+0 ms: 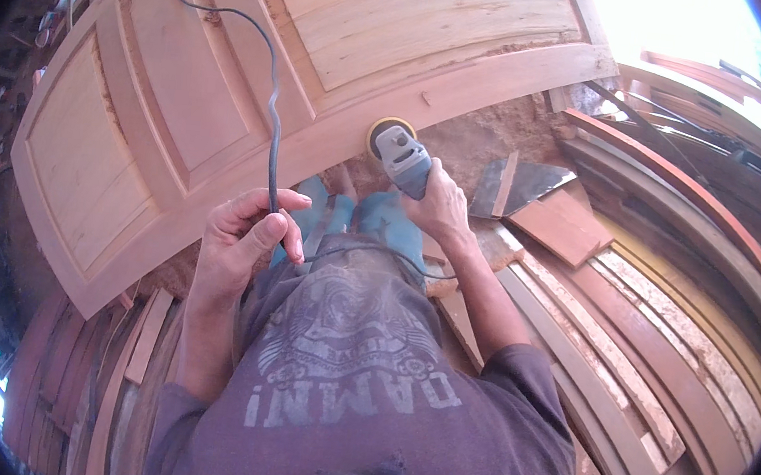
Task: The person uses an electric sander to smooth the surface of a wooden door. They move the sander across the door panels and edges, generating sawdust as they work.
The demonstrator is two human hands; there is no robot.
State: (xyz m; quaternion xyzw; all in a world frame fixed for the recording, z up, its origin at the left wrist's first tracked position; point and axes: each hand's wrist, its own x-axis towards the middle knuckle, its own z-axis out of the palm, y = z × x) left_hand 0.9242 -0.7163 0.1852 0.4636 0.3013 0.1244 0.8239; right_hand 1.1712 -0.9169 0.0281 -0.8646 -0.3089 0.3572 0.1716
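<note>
My right hand (441,209) grips the body of a blue-grey angle grinder (408,160) fitted with a round, yellow-rimmed pad (377,129). The pad overlaps the near edge of a panelled wooden door (189,82); whether it touches the wood I cannot tell. Between the bent fingers and thumb of my left hand (245,232) runs a dark power cord (272,117). From there the cord goes up across the door, and its other part passes in front of my shirt towards the right. The grinder's rear end is partly hidden by my right hand.
Long boards (627,344) lie stacked along the right side, with more planks (115,377) at lower left. A reddish flat board (563,226) and a dark sheet (523,189) lie right of the grinder. Sawdust (501,125) covers the ground beside the door.
</note>
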